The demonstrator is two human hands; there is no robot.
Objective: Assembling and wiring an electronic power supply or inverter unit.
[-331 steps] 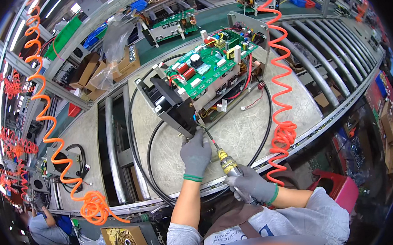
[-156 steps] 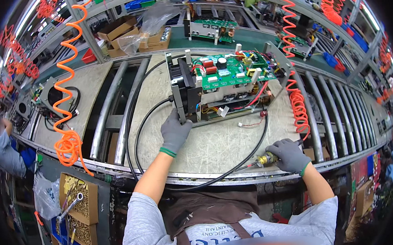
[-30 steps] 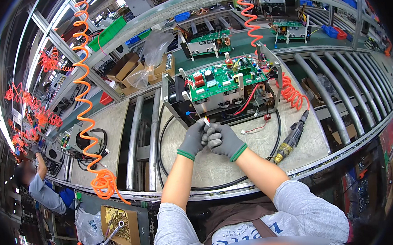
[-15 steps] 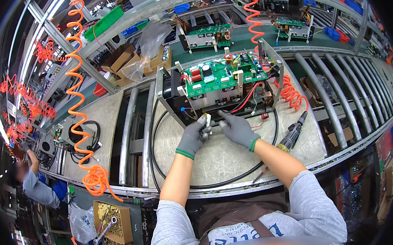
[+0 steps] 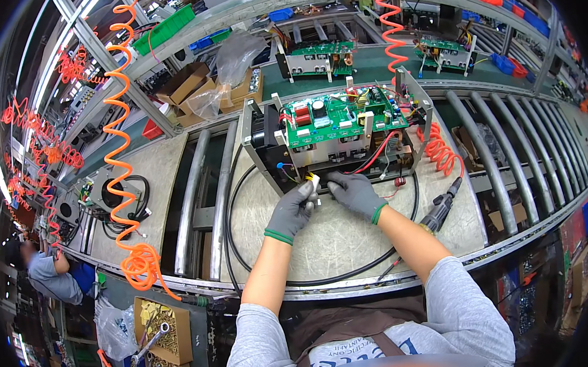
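Observation:
A power unit with a green circuit board on top stands in its open metal frame before me. My left hand, in a grey glove with a green cuff, pinches a white plug connector at the unit's lower front edge. Thin yellow wires run from the connector into the frame. Just to its right, my right hand, gloved alike, has its fingers curled at the same edge; what they hold, if anything, is hidden. Red cables and a small red ring part are beyond the right hand.
A black cable loops round the metal work plate. To the right lie a power screwdriver and an orange coiled hose. Rollers flank the plate. Similar units stand behind. A co-worker is far left.
The view has shifted slightly, so the unit appears a little lower and to the right. Both hands stay close together at its front edge. The co-worker's arm at far left has come down.

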